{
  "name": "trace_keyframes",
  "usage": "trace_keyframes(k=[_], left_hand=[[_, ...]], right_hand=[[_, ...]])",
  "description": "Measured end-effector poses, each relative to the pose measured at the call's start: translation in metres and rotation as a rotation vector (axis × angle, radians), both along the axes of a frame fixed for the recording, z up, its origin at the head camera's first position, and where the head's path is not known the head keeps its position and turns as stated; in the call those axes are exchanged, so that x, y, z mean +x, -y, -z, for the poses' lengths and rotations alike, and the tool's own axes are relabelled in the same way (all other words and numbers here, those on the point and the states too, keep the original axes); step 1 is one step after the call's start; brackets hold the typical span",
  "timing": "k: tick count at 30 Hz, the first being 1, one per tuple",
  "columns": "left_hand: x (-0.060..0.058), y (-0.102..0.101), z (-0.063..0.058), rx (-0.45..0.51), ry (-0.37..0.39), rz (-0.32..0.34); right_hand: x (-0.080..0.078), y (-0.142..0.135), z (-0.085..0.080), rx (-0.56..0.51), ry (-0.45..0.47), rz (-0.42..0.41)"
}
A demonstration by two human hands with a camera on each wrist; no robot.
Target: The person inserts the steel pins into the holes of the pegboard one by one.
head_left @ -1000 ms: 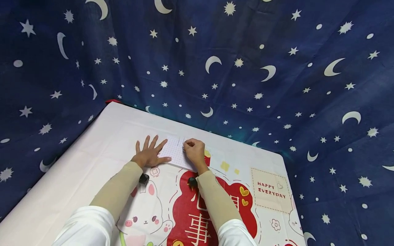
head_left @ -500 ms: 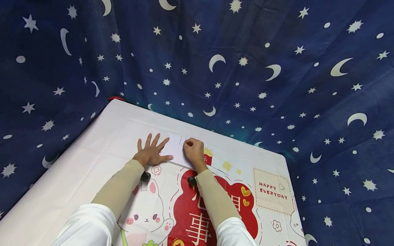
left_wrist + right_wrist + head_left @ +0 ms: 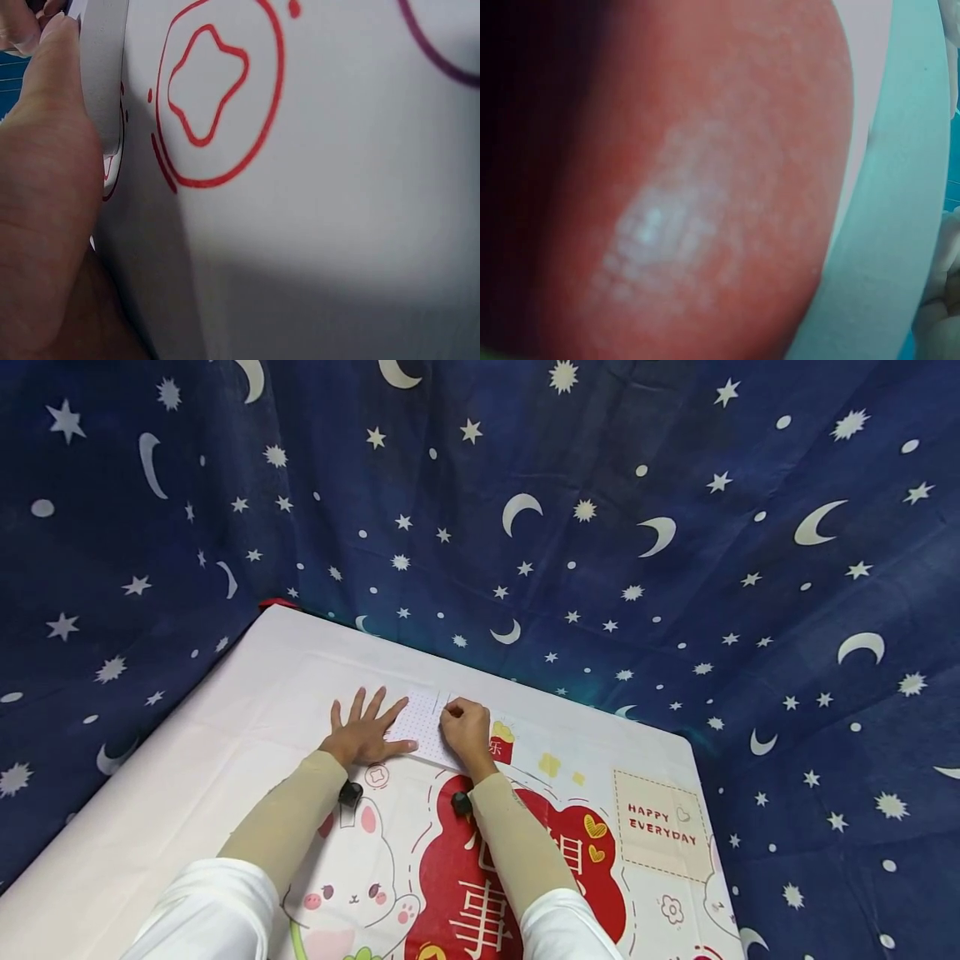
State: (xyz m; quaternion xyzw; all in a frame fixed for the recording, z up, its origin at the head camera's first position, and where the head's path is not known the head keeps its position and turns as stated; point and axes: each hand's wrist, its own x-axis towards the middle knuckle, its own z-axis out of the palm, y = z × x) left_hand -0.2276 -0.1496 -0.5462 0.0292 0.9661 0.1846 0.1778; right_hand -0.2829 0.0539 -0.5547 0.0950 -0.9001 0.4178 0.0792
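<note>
A white, thick-edged board with a grid of small dots (image 3: 422,727) lies on the table in the head view, with two thin dark lines near its far edge. On its left side rests my left hand (image 3: 365,737), fingers spread wide, the thumb lying along the near edge. Over the right part, my right hand (image 3: 467,731) is curled with thumb and forefinger tips together in a pinch; whatever is between them is too small or hidden to make out. The left wrist view shows part of the left hand (image 3: 41,202) beside the board's edge (image 3: 101,79).
A white printed cloth (image 3: 315,685) covers the table, with a rabbit, red lettering and a "HAPPY EVERYDAY" panel (image 3: 660,827). Dark blue curtains (image 3: 450,485) with moons and stars hang behind and at both sides. Black wrist cameras (image 3: 350,794) sit under the forearms.
My right hand has shifted slightly left across the board, uncovering more of the red print to its right. The left hand stays in place. The head view has swayed a little.
</note>
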Motion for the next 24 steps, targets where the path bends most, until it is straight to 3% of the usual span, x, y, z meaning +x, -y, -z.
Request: trace_keyframes(k=[8,18,24], left_hand=[[-0.005,0.002,0.012,0.049,-0.01,-0.007],[-0.01,0.006,0.024,0.04,-0.028,-0.008],[-0.01,0.005,0.022,0.057,-0.033,-0.006]], right_hand=[[0.0,0.001,0.0,0.018,-0.027,0.014],[0.002,0.003,-0.005,0.023,0.037,0.019],[0.004,0.001,-0.006,0.032,0.055,0.035]])
